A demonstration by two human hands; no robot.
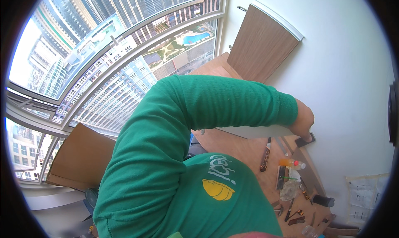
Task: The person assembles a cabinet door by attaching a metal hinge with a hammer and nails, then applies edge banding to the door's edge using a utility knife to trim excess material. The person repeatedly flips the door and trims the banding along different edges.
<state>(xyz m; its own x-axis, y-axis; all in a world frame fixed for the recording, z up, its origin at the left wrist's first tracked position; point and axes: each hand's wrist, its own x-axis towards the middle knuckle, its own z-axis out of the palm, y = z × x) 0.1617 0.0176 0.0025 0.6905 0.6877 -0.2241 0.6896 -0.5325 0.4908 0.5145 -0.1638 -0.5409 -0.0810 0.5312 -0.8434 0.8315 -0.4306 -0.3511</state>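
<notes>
My left arm, in a green sleeve, bends across the view from the lower left to the right. At its end my left hand is closed, its fingers bent downward beside the white wall. A small dark, flat-sided piece shows at the fingertips; its kind is not clear. Just under the forearm runs the edge of a pale panel, partly covered by the sleeve. Below the hand, on a wooden surface, lies a black-and-orange handled hand saw. My right hand is outside the picture.
A wood-grain panel stands against the wall. Bottles of orange drink, a crumpled clear plastic bag, a black cylinder and several hand tools are at the lower right. A cardboard sheet leans by the large windows at left.
</notes>
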